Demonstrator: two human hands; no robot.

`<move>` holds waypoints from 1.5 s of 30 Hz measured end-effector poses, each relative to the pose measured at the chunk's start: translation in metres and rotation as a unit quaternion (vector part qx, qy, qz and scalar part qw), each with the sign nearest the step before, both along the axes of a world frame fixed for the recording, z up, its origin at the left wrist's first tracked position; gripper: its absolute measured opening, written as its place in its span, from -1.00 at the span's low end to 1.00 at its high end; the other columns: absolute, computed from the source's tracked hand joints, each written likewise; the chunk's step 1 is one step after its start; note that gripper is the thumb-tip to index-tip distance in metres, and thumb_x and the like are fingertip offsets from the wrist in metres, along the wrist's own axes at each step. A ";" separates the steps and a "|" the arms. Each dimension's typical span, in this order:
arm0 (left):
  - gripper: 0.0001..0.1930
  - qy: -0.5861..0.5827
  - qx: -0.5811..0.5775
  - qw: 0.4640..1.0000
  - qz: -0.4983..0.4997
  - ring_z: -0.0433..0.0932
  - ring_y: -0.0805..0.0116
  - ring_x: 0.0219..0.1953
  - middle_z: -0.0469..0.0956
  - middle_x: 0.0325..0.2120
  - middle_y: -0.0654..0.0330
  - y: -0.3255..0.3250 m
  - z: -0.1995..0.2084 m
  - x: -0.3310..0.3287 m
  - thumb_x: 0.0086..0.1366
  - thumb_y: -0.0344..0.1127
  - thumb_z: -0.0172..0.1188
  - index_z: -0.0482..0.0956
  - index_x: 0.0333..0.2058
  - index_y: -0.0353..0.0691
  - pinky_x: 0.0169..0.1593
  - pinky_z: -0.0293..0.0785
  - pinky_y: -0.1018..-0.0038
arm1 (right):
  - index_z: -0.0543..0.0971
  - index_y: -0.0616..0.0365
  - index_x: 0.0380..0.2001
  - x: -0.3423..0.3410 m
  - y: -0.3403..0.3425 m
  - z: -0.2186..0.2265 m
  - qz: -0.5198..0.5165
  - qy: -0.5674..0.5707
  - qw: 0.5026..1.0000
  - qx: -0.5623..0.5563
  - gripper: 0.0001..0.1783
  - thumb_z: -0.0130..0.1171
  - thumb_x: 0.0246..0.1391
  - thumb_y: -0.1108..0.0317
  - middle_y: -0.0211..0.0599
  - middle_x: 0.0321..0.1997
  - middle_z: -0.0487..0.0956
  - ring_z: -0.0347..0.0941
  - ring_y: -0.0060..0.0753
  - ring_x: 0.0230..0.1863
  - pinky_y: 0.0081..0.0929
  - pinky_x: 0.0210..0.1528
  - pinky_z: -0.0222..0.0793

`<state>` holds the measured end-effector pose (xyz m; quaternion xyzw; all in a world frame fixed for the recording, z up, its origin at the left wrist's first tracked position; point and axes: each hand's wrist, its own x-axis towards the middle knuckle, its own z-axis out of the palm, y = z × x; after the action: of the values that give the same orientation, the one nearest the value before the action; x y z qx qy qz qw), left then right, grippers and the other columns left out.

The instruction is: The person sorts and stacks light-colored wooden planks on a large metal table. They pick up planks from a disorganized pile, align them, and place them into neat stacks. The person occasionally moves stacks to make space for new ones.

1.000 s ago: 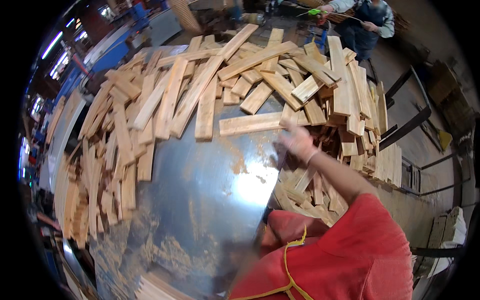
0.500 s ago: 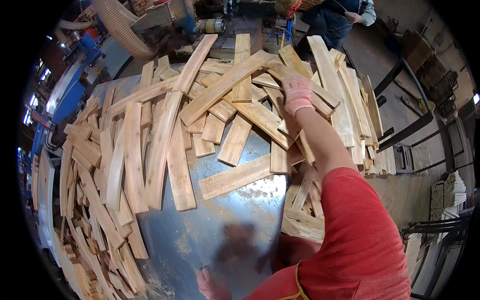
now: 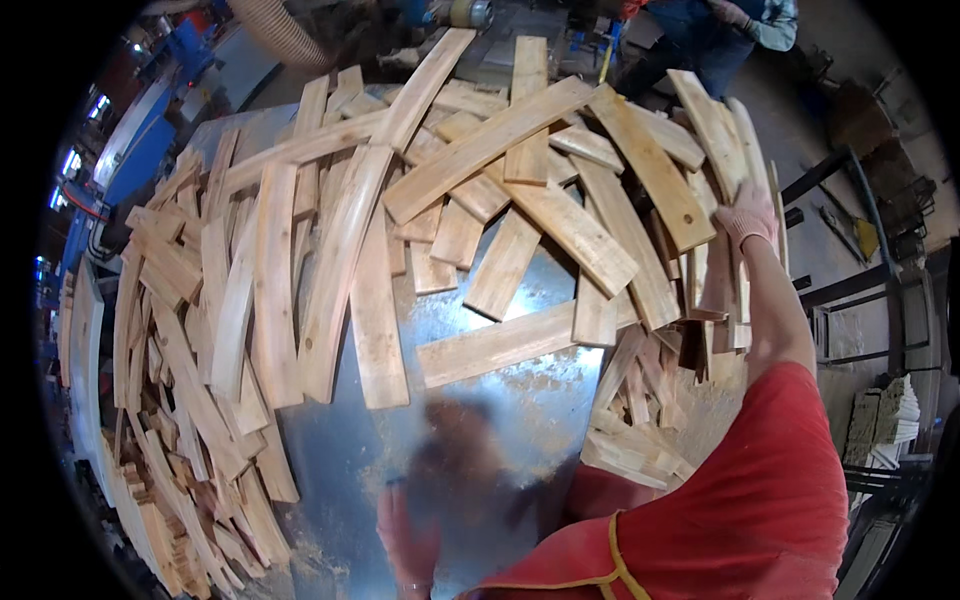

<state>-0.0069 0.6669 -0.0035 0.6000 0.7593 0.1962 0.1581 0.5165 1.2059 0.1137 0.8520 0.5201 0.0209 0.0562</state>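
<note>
My right arm reaches far out to the right side of a heap of wooden boards. My gloved right hand [image 3: 750, 216] is closed on the edge of a pale wooden board [image 3: 749, 150] at the heap's right edge; its fingertips are partly lost against the wood. A wide board with a dark knot [image 3: 656, 165] slants just left of that hand. Low in the view, my gloved left hand [image 3: 408, 530] is over the metal tabletop [image 3: 340, 470], apart from the boards. It is blurred, so its fingers cannot be made out.
More boards [image 3: 190, 350] pile up along the table's left side. Short pieces [image 3: 640, 440] lie lower down at the right. A black metal frame [image 3: 870, 220] stands beyond the heap. At the back are a ribbed hose [image 3: 275, 30] and another person [image 3: 705, 45].
My right hand has moved right, from the middle boards to the right edge. The knotted board now lies slanted across the heap. My left hand has come further into view. The whole view has shifted.
</note>
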 end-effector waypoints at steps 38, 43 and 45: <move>-0.19 -0.600 0.282 0.625 0.412 0.56 0.14 0.24 0.53 0.24 -0.08 -0.410 0.010 0.217 0.24 -0.17 0.46 0.37 0.40 -0.33 0.28 0.53 0.22 | 0.73 0.22 -0.13 -0.323 -0.708 -0.168 0.644 0.358 0.431 -0.521 -0.45 0.18 0.26 -0.11 0.19 -0.16 0.73 0.66 0.20 -0.10 -0.04 -0.01 0.58; -0.22 -0.042 0.036 0.777 0.627 0.42 -0.21 0.37 0.43 0.31 -0.26 -0.456 0.032 0.238 0.18 -0.17 0.48 0.46 0.33 -0.38 0.42 0.37 0.06 | 0.45 0.26 0.29 -0.363 -0.844 -0.170 0.753 0.186 0.169 -0.608 -0.30 0.28 0.27 -0.01 0.11 0.02 0.69 0.62 0.03 0.04 -0.16 0.13 0.50; -0.23 0.012 0.072 0.756 0.651 0.42 -0.23 0.36 0.42 0.32 -0.25 -0.469 0.029 0.243 0.21 -0.21 0.44 0.43 0.34 -0.44 0.43 0.36 0.07 | 0.37 0.19 0.40 -0.375 -0.868 -0.175 0.630 0.256 0.138 -0.720 -0.24 0.30 0.29 -0.01 0.04 0.09 0.68 0.60 0.02 0.10 -0.19 0.19 0.47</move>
<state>0.2359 0.1984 0.0260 -0.0269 0.9522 0.2984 -0.0604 0.1412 0.3383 -0.0611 -0.2455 0.6380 -0.5546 0.4746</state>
